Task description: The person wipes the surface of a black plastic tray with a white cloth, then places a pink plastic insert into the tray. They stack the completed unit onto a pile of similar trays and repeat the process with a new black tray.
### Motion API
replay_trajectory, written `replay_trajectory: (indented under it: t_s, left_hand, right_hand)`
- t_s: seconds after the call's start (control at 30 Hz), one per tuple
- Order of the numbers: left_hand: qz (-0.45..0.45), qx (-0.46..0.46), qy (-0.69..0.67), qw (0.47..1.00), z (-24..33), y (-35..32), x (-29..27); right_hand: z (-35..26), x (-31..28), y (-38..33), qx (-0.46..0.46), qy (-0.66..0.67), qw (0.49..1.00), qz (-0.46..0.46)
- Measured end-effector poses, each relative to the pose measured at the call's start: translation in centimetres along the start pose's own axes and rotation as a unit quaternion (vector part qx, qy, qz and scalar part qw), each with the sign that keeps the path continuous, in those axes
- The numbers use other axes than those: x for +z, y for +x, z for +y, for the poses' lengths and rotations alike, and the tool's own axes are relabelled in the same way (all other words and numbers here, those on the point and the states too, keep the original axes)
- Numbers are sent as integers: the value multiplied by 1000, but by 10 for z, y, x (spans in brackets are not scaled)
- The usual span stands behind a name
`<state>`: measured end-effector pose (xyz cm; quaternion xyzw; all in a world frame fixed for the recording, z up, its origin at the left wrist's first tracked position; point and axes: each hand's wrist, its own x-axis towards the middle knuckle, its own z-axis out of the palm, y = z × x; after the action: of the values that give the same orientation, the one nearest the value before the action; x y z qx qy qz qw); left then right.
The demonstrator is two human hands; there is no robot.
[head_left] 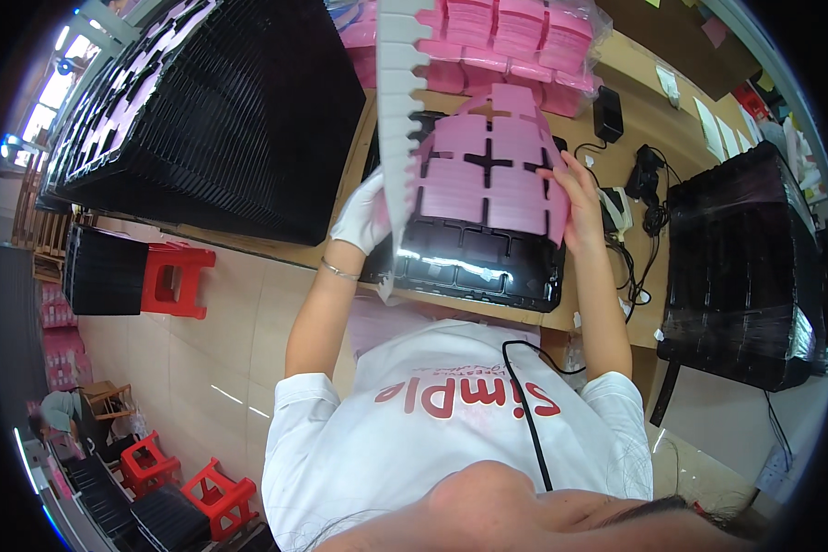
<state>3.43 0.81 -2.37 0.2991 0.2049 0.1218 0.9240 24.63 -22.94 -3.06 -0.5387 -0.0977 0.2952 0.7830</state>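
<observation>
A pink sheet with cross-shaped cut-outs lies over a black plastic tray on the table in front of me. My right hand, bare, grips the sheet's right edge. My left hand, in a white glove, is at the tray's left side, and its fingertips are hidden. A pale grey-white strip with a notched edge stands between that hand and the pink sheet, from the top of the view down past the tray's left edge. Whether my left hand holds the strip, I cannot tell.
Tall stacked black trays stand at the left, and another wrapped black stack at the right. Bagged pink sheets lie behind the tray. A black adapter and cables lie on the right. Red stools stand on the floor.
</observation>
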Motion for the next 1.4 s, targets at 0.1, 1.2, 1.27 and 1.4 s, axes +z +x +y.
replay_trajectory:
  t_s: [0.1,1.2,1.27,1.4]
  left_hand:
    - [86,93,183,975,4,1,-12]
    - [66,140,438,885,47,14,18]
    - [67,137,424,893,33,16,-7]
    - [105,114,501,851,12,4,-28]
  right_hand:
    - [-2,-5,-20,37,-14,999,-10]
    - [-19,-18,-19,-85,-93,991,-32]
    - [-2,-25,-27,-51,-100,993,-20]
    - [22,-33,-47,-18,-149,989,-11]
